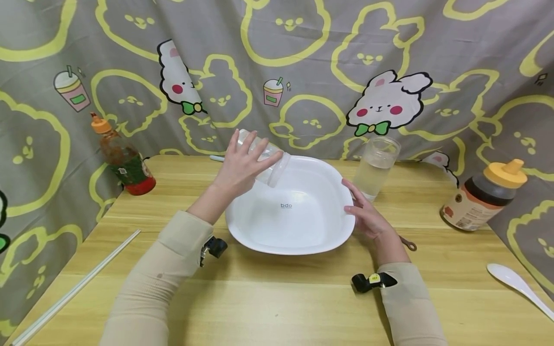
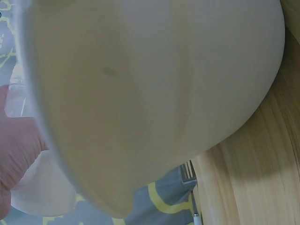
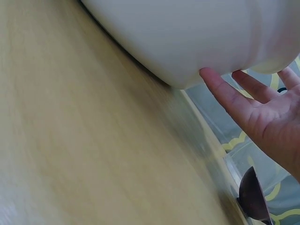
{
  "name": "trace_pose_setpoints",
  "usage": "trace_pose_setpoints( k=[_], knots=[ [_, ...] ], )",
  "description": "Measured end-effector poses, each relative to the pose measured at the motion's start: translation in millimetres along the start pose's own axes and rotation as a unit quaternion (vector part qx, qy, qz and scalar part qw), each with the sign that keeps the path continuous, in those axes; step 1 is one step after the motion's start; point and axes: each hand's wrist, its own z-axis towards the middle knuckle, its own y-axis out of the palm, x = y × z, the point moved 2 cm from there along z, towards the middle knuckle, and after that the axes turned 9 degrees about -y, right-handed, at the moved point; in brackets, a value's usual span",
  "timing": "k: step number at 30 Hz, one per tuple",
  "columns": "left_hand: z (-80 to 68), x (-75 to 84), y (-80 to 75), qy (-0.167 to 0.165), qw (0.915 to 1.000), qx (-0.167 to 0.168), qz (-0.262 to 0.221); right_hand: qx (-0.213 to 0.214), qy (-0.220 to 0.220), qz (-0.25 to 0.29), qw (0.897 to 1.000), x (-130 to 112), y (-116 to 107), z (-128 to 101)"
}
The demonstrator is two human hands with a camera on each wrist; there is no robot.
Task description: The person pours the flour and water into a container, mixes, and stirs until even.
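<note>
A white basin (image 1: 290, 235) with "bdo" printed inside stands mid-table. My left hand (image 1: 242, 168) grips a clear cup (image 1: 277, 170), tilted with its mouth down to the right over the basin's back left part. Whether anything runs from the cup, I cannot tell. On the basin's right side, my right hand (image 1: 368, 214) holds the rim, thumb over the edge. In the right wrist view its fingers (image 3: 225, 91) touch the outer wall from below. A clear glass of water (image 1: 375, 168) stands just behind that hand. The left wrist view mostly shows the basin's outside (image 2: 154, 93).
A red sauce bottle (image 1: 127, 166) stands back left, a brown sauce bottle (image 1: 480, 202) at right. Chopsticks (image 1: 82, 283) lie left, a white spoon (image 1: 517, 286) right. A ladle (image 3: 253, 194) lies right of the basin, a fork (image 2: 189, 171) behind it. A patterned curtain (image 1: 303, 72) hangs behind.
</note>
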Motion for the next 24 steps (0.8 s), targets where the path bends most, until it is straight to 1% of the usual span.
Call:
trace_pose_setpoints(
  k=[5, 12, 20, 24],
  knots=[
    [0.9, 1.1, 0.8, 0.012, 0.9999, 0.002, 0.003, -0.001, 0.000, -0.001, 1.000, 0.3, -0.7, 0.0],
    [3.0, 1.4, 0.7, 0.030, 0.9993, 0.023, 0.002, -0.002, -0.002, -0.003, 1.000, -0.7, -0.5, 0.2],
    [5.1, 3.1, 0.3, 0.041, 0.9989, 0.017, 0.012, -0.008, -0.006, -0.003, 1.000, -1.3, -0.2, -0.2],
    [4.8, 5.4, 1.3, 0.059, 0.9976, 0.031, 0.021, -0.012, -0.010, 0.000, 1.000, -1.4, 0.0, -0.6]
  ],
)
